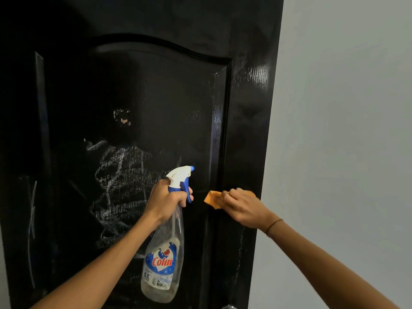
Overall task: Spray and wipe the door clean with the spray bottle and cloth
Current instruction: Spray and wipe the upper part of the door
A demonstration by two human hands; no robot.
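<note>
Left hand (167, 200) grips the neck of the spray bottle (163, 253), 1 finger on the trigger, nozzle facing the black door (156, 90). Right hand (242, 207) presses the orange cloth (211, 198) onto the panel's right edge, fingers curled over it. White scribbles (120, 179) cover the lower-left panel, unwiped; more marks on the far-left strip. Right strip looks glossy, possibly cleaned. Judgement: task early to midway, most marks left.

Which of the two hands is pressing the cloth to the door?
The right hand: it holds the orange cloth against the black door. The left hand grips the spray bottle instead.
</note>
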